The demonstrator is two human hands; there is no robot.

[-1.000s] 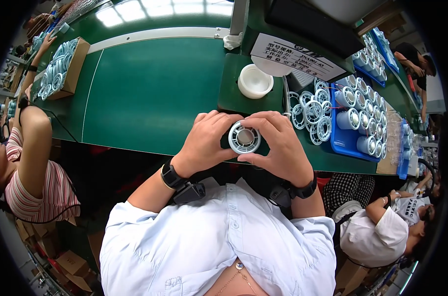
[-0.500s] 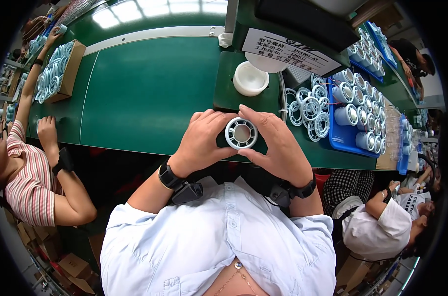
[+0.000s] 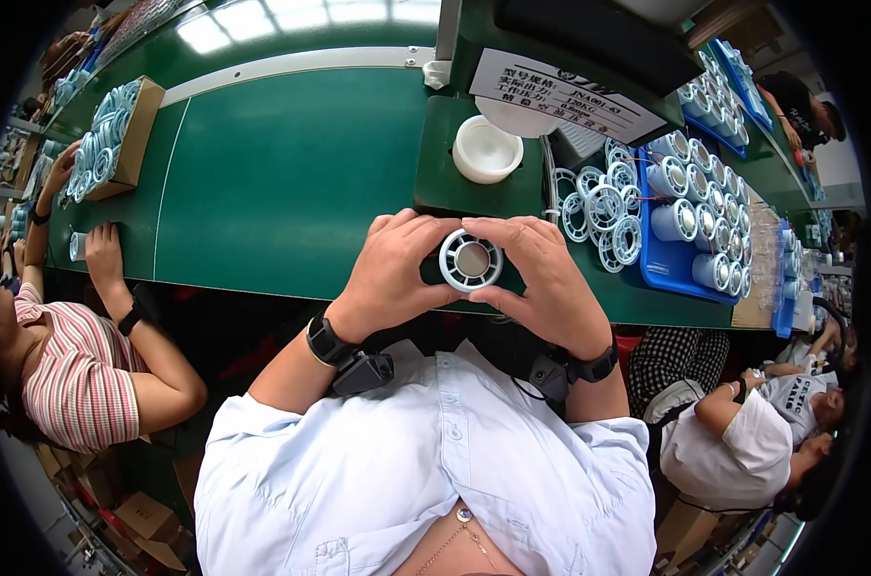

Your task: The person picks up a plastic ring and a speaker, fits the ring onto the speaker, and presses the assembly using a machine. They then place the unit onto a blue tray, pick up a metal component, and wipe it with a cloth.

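Note:
Between my two hands sits a round pale-blue part with a spoked ring face (image 3: 471,260), its face turned up toward me. My left hand (image 3: 389,271) grips it from the left, with thumb below and fingers above. From the right, my right hand (image 3: 541,278) holds the same part, thumb at its lower edge and forefinger along its top. Just beyond my hands a white round cup-shaped holder (image 3: 488,152) stands on the base of a dark green press (image 3: 435,182). The body of the part under its face is mostly hidden.
Right of the press lie several loose pale-blue rings (image 3: 603,206). Beside them a blue tray (image 3: 661,264) holds rows of cylindrical parts. A cardboard box (image 3: 138,134) of rings stands left on the green table (image 3: 272,192). Co-workers sit at both sides.
My right fingers have settled down closer around the part, which stays nearly in place. The co-worker at left has drawn an outstretched arm back toward the box of rings.

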